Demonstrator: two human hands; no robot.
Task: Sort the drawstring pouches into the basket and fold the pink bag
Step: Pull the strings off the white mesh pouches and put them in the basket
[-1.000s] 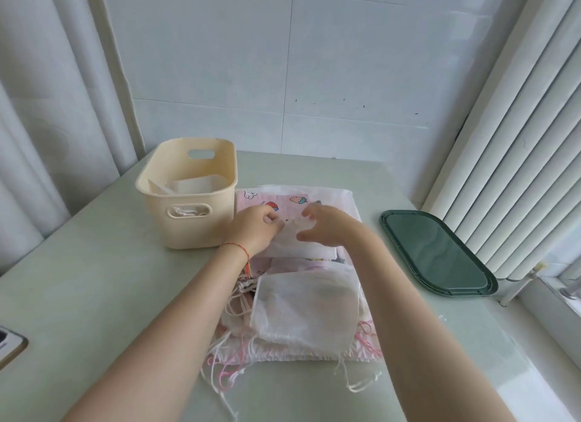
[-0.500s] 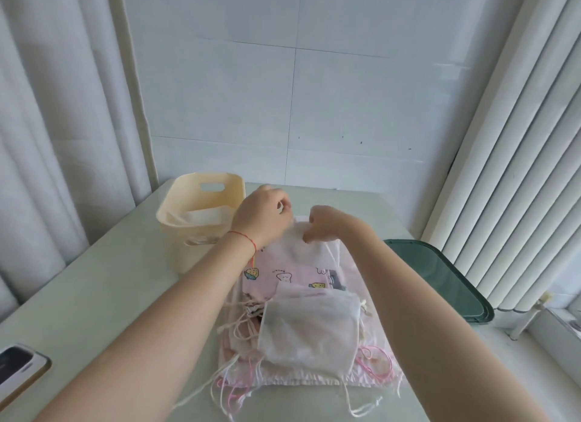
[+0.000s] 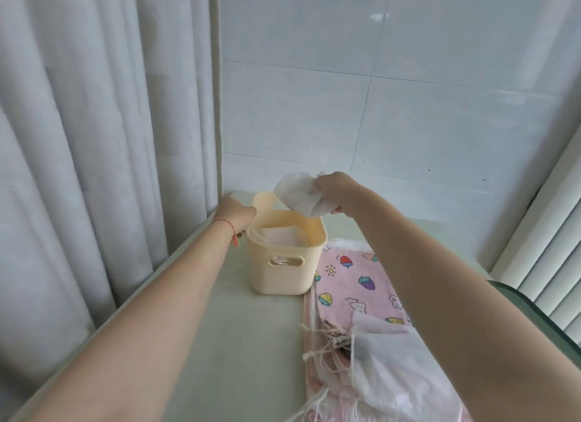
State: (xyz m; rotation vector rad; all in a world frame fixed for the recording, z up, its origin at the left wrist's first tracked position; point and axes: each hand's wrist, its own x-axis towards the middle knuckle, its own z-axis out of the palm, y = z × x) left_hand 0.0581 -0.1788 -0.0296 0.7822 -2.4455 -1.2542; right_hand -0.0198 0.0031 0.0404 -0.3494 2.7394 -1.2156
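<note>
Pale green surface point(image 3: 257, 343) against a white tiled wall, grey curtain to the left of the basket, slatted blinds far to its right. Cream plastic basket point(image 3: 284, 255) standing near the far left corner of the surface, handle slot facing the camera, white fabric already lying inside. Right hand point(image 3: 338, 190) raised above the basket's far right rim, fingers curled round a bunched white pouch point(image 3: 298, 195) hanging over the opening, clear of the rim. Left hand point(image 3: 234, 214) at the basket's left rim, a red thread around its wrist; fingers hidden behind the basket wall, so grip or mere touch cannot be told. Pink bag point(image 3: 355, 283) printed with strawberries and small cartoon figures spread flat just right of the basket, its near edge touching the basket's base. Nearer the camera than the basket, on top of the pink bag: a sheer white pouch point(image 3: 396, 368) and a tangle of cream and pink drawstrings point(image 3: 327, 340) trailing to its left. Dark green tray point(image 3: 540, 318) partly visible at the right edge, beyond the right forearm, well apart from the basket.
</note>
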